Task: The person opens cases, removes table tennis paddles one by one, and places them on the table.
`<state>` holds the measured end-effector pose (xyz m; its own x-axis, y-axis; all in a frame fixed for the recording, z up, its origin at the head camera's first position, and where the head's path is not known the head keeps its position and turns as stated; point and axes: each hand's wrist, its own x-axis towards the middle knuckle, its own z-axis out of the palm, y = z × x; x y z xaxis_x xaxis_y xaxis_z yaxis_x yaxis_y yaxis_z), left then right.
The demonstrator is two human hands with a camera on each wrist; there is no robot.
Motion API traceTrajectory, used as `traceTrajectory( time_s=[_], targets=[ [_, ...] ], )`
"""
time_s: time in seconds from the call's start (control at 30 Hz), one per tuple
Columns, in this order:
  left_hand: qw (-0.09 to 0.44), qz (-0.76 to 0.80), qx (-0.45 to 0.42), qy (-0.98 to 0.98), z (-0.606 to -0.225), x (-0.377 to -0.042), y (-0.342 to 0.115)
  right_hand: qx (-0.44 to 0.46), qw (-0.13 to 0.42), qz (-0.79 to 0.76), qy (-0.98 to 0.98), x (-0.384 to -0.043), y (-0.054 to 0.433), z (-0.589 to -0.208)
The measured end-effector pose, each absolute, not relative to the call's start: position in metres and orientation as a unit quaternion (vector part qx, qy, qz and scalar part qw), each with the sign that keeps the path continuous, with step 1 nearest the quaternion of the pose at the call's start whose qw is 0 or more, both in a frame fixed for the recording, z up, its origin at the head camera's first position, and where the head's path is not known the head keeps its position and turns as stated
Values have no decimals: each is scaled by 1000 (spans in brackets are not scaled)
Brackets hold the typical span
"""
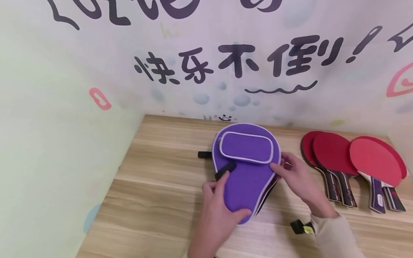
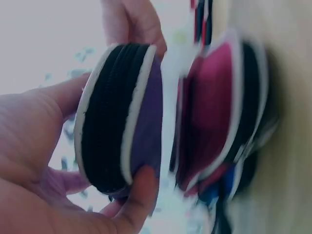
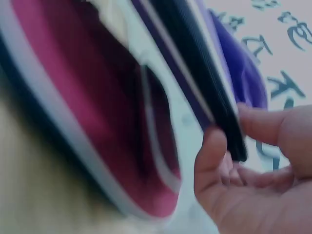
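Observation:
A purple table tennis bat case (image 1: 246, 191) with white piping and a small zipped pocket on its upper part is held between both hands. My left hand (image 1: 216, 215) grips its narrow lower end, thumb and fingers on either side of the black zipped edge (image 2: 109, 122). At the right edge, my right hand (image 1: 298, 177) pinches the case between thumb and fingers. Under it, close to the tabletop, lies a pink-red case (image 2: 214, 97) with white piping, mostly hidden in the head view. The right wrist view shows a gap between the purple case (image 3: 195, 63) and this pink-red case (image 3: 68, 73).
Several red table tennis bats (image 1: 335, 152) lie overlapping at the right of the wooden table (image 1: 155, 186). A black strap with a yellow-green tag (image 1: 308, 229) is beside the right sleeve. Behind stands a white wall covering (image 1: 200, 100) with black lettering.

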<state>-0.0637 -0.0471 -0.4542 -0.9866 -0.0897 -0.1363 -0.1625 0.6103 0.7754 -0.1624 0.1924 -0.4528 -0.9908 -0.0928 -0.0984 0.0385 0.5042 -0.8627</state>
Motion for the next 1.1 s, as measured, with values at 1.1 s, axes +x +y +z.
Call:
traceTrajectory(
  time_s=[1.1],
  targets=[
    [-120, 278, 100, 948, -476, -52, -25, -37, 115, -448, 886, -135, 252, -495]
  ],
)
